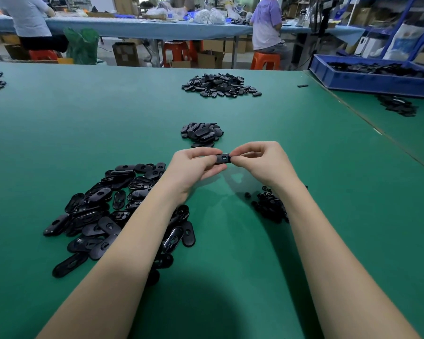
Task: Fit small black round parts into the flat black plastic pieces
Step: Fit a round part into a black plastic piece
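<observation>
Factory floor, seemingly: worktables (230, 192), parts bins (367, 81).

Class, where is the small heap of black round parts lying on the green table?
In the head view, the heap of round parts lies on the green table at the person's right, partly under the right forearm.

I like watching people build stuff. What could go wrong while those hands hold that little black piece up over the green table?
1. The black piece is only pinched by the fingertips of the left hand and right hand, so it might slip and drop.
2. The right forearm lies right by the pile of small round parts; a sweep could scatter them.
3. The left forearm crosses the pile of flat pieces and could knock some away.
</observation>
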{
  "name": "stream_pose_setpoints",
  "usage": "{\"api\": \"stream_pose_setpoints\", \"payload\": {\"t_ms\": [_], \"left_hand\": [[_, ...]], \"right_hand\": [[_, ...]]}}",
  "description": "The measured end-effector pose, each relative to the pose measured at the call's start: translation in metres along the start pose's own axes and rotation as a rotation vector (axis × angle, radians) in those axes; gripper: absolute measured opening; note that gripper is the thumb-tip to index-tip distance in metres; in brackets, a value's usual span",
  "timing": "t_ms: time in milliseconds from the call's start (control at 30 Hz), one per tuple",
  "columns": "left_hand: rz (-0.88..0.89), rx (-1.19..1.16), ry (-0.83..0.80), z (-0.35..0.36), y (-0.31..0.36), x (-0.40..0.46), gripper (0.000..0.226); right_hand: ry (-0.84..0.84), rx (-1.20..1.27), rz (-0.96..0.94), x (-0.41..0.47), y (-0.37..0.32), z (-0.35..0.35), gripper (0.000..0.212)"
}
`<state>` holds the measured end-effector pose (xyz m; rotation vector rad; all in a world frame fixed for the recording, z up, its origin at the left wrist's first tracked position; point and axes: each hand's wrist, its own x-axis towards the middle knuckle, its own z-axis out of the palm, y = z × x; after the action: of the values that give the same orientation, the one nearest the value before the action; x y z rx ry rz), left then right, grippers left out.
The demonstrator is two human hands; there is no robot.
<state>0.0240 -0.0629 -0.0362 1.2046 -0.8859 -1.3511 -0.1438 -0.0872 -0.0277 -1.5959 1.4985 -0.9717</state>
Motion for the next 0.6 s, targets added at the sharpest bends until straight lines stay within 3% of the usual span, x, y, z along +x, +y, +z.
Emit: {"api": "stream_pose_setpoints", "payload": {"t_ms": [600], "left_hand": [[0.135, 0.240, -0.080, -0.0026, 0.0030, -0.0039, 0.015]], "right_hand": [[0.023, -0.046, 0.027, -0.0006, -0.0012, 0.0018, 0.006]]}}
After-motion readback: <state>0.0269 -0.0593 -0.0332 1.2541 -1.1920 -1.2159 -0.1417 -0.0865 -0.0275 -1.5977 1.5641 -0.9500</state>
